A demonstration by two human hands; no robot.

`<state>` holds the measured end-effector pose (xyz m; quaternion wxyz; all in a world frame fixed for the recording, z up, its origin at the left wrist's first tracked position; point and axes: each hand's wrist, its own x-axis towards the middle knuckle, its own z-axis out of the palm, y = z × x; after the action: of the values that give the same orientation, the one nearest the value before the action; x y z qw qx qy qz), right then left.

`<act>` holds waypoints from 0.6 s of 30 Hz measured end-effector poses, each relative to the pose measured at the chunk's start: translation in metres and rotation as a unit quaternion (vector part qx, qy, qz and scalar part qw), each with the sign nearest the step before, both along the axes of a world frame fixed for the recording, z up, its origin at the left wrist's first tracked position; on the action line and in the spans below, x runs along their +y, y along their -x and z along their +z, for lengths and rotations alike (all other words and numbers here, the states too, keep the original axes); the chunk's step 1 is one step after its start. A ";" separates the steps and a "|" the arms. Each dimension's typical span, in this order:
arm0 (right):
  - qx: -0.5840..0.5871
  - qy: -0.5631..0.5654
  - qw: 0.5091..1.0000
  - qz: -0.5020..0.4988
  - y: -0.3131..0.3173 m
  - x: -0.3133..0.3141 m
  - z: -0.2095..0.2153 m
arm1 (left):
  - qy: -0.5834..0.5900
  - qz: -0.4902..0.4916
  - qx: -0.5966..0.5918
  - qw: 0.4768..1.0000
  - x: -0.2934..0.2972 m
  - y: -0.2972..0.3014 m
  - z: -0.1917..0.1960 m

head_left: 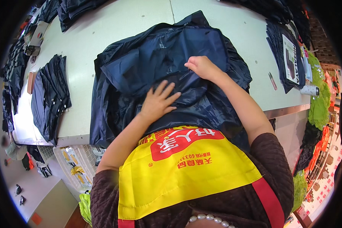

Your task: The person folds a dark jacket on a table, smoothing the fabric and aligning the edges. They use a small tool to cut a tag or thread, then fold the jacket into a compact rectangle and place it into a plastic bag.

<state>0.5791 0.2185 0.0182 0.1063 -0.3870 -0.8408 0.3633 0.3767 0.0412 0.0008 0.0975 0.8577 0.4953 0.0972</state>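
A large, shiny navy garment [136, 64] of thin cloth lies in loose layers over the table in front of me, its near edge hanging down against my apron. My left hand [159, 100] rests flat on its near part, fingers spread. Farther up and to the right, my right hand [202, 67] is closed in a pinch on a fold of the same cloth. The fold's edge runs left from my fingertips. Small pale marks [162, 42] show on the upper layer.
The pale table [79, 41] holds a stack of folded dark garments [51, 98] at left and another dark stack [275, 53] at right, beside a printed packet [290, 59]. A slim red-handled tool [272, 81] lies near the right edge. Below left stands a white basket [89, 159].
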 end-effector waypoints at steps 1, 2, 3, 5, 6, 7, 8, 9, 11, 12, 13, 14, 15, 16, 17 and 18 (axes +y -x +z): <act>-0.026 -0.022 0.999 -0.025 -0.001 -0.002 -0.021 | 0.017 0.005 0.000 1.000 0.001 0.005 -0.002; -0.023 -0.046 0.998 -0.042 -0.002 -0.001 -0.027 | 0.033 0.011 -0.001 0.999 0.001 0.008 -0.002; -0.020 -0.070 0.996 -0.059 -0.003 0.000 -0.032 | 0.037 0.011 0.001 0.999 0.002 0.010 -0.002; 0.008 -0.142 0.986 -0.082 -0.003 0.002 -0.025 | 0.059 0.016 -0.020 0.998 0.001 0.011 0.006; -0.051 -0.187 0.976 -0.098 -0.009 0.004 -0.018 | 0.070 0.018 -0.030 0.997 0.002 0.012 0.009; 0.014 -0.263 0.962 -0.077 -0.010 0.000 -0.003 | 0.083 0.027 -0.051 0.995 0.001 0.013 0.010; 0.079 -0.336 0.937 -0.055 -0.011 -0.004 0.007 | 0.065 0.040 -0.057 0.995 0.000 0.013 0.009; 0.068 -0.305 0.949 -0.039 -0.014 -0.015 0.016 | 0.062 0.048 -0.052 0.996 0.000 0.013 0.005; 0.003 -0.355 0.933 0.062 -0.018 -0.040 0.025 | 0.053 0.057 -0.044 0.996 0.001 0.011 0.002; -0.028 -0.379 0.918 0.111 -0.020 -0.047 0.025 | 0.053 0.065 -0.039 0.996 0.002 0.010 0.000; -0.142 -0.300 0.936 0.119 -0.033 -0.052 -0.005 | 0.054 0.066 -0.060 0.995 0.004 0.010 -0.002; -0.160 -0.303 0.932 0.115 -0.045 -0.053 -0.033 | 0.057 0.068 -0.080 0.993 0.004 0.010 -0.003; -0.152 -0.297 0.936 0.111 -0.046 -0.054 -0.036 | 0.062 0.076 -0.082 0.992 0.002 0.008 -0.002; -0.139 -0.294 0.940 0.106 -0.044 -0.054 -0.038 | 0.046 0.086 -0.081 0.992 0.000 0.005 0.000; -0.135 -0.296 0.940 0.104 -0.044 -0.054 -0.039 | 0.030 0.097 -0.079 0.992 -0.003 0.002 0.002; -0.131 -0.299 0.940 0.102 -0.043 -0.053 -0.039 | 0.014 0.106 -0.077 0.991 -0.005 -0.002 0.004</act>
<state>0.6224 0.1657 -0.0213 0.0681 -0.2937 -0.9521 0.0500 0.3791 0.0361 0.0050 0.1369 0.7886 0.5761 0.1660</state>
